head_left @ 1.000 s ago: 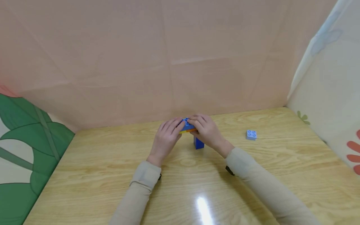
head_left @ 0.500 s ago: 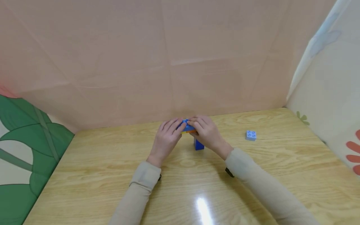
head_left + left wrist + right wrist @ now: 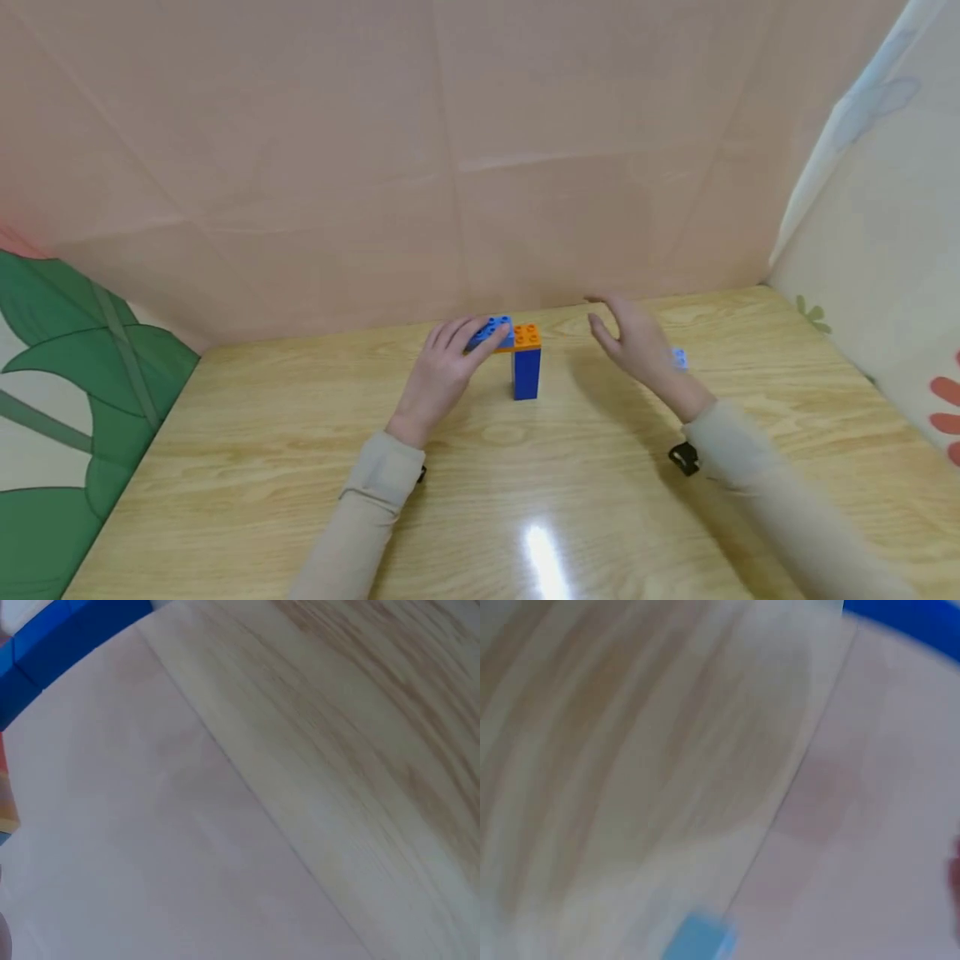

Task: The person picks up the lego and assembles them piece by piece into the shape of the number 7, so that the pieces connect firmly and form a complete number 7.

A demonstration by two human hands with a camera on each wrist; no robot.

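The work surface is a light wooden table (image 3: pixel 225 467) enclosed by a pinkish backdrop, with a leaf-patterned panel (image 3: pixel 67 392) at the left edge. Moving rightward, the left hand (image 3: pixel 442 371) rests its fingers on the blue brick (image 3: pixel 495 331) that forms the left part of the top layer of the block stack (image 3: pixel 522 362); the fingers curl lightly round it, holding it steady. Beside it, touching, sits the orange brick (image 3: pixel 527 336), carried on a dark blue upright column (image 3: pixel 527 375) standing on the table near its far edge. Because the blue brick overhangs the column, downward force should be applied vertically and the left hand should maintain support to prevent tipping. Further right, the right hand (image 3: pixel 637 346) is in the air, fingers spread and relaxed, holding nothing, apart from the stack. Just behind it lies a pale blue loose brick (image 3: pixel 680 358), partly hidden; approach it from above to grip both sides squarely. The wrist views are too blurred to add detail.
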